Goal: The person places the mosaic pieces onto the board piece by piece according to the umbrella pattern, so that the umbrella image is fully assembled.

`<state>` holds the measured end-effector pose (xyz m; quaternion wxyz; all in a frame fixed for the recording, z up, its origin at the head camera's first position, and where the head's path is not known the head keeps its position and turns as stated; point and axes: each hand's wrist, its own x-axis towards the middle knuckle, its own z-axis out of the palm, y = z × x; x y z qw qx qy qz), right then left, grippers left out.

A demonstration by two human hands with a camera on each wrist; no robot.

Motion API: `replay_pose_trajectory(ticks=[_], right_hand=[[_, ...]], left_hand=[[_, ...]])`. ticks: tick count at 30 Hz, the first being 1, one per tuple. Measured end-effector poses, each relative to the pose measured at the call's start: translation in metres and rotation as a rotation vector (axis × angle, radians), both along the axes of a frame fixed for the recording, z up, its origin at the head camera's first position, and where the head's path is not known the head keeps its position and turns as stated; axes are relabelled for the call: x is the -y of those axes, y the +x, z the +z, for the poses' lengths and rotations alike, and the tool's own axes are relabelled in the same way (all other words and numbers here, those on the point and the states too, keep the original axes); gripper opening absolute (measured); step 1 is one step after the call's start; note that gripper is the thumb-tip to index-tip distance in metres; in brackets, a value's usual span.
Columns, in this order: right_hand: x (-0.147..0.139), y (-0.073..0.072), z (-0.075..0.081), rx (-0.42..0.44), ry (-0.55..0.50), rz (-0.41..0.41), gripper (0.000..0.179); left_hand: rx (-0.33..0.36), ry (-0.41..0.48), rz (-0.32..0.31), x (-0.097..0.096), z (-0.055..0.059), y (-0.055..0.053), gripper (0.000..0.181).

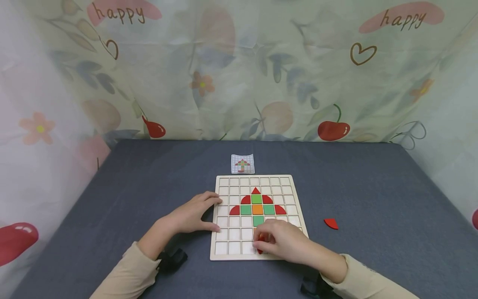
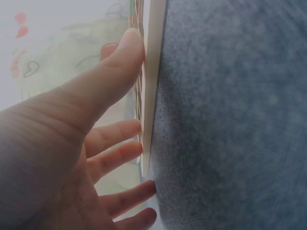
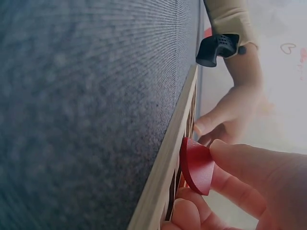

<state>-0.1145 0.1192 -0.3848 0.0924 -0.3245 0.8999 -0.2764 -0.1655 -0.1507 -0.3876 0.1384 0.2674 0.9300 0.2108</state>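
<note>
A wooden grid board (image 1: 224,256) lies on the table, its cells partly filled with red, green and orange pieces in a rocket-like shape. My right hand (image 1: 285,241) pinches a red quarter-circle piece (image 3: 197,167) between thumb and fingers, over the lower middle of the board. In the right wrist view the piece stands tilted close to the board's near edge. My left hand (image 1: 192,214) rests at the board's left edge, thumb and fingers spread. A red triangle (image 1: 255,191) tops the shape, and an orange square (image 1: 257,209) sits at its centre. The right hand hides some lower cells.
Another red quarter-circle piece (image 1: 331,224) lies on the dark tablecloth (image 1: 373,187) to the right of the board. Just behind the board is a small pattern card (image 1: 234,159). A printed curtain (image 1: 239,95) hangs along the table's far edge.
</note>
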Motion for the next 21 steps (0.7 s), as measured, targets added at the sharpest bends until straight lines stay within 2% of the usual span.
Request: replay_pose_trajectory(ticks=[8, 14, 21], right_hand=[[-0.0037, -0.0003, 0.0029, 0.022, 0.004, -0.009, 0.005], [-0.0079, -0.0007, 0.0057, 0.071, 0.014, -0.003, 0.011], [-0.0094, -0.0008, 0.0063, 0.074, 0.021, 0.001, 0.011]], left_hand=[[-0.001, -0.004, 0.002, 0.0004, -0.0013, -0.0003, 0.072], [-0.005, -0.003, 0.005, 0.0001, -0.0012, 0.0, 0.071], [-0.011, -0.008, 0.005, -0.0001, -0.0013, 0.0001, 0.071]])
